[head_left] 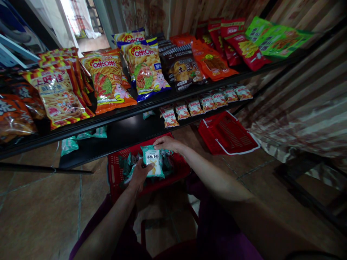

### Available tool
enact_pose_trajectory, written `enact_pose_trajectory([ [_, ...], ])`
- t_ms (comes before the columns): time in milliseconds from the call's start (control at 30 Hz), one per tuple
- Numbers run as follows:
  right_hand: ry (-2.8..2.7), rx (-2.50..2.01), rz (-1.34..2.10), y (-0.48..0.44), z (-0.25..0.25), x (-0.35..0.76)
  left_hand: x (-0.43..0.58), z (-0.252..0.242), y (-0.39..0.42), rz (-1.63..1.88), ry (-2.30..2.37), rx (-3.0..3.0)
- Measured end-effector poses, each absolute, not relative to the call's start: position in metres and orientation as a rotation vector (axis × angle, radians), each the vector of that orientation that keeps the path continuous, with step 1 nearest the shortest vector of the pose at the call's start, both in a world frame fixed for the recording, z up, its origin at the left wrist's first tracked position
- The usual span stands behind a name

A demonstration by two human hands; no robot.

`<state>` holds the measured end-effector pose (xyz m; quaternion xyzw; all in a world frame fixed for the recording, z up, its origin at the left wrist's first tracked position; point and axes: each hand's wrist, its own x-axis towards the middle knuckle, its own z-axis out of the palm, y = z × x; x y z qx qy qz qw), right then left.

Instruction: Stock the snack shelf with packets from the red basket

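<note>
A teal and white snack packet (152, 157) is held upright over a red basket (115, 180). My left hand (140, 174) grips its lower left side, thumb across the front. At the packet's upper right corner is my right hand (169, 143), its fingers bent together against the edge. More teal packets (130, 162) lie in the basket beneath and around the held one. The basket stands on the floor between my knees, just in front of the lower black shelf (119, 131).
Large snack bags (148, 68) line the upper shelf. Small red and white packets (170, 117) stand in a row on the lower shelf, with teal packets (69, 145) at its left end. A second red basket (227, 133) with a white handle sits right. Curtains hang behind.
</note>
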<state>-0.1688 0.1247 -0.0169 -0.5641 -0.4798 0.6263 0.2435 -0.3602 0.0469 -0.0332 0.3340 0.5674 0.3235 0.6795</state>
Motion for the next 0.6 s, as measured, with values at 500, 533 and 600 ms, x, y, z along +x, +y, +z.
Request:
enact_pose_trajectory([
  [500,-1.306,-1.522,1.494,0.126,-0.023,-0.176,-0.351,-0.015,0.041,0.713,1.160,0.594],
  [533,-1.313,-1.532,1.460,0.125,-0.022,-0.176,-0.350,-0.012,0.041,0.715,1.166,0.547],
  [600,-1.287,-1.568,1.390,0.125,-0.020,-0.178,-0.351,-0.009,0.044,0.731,1.191,0.471],
])
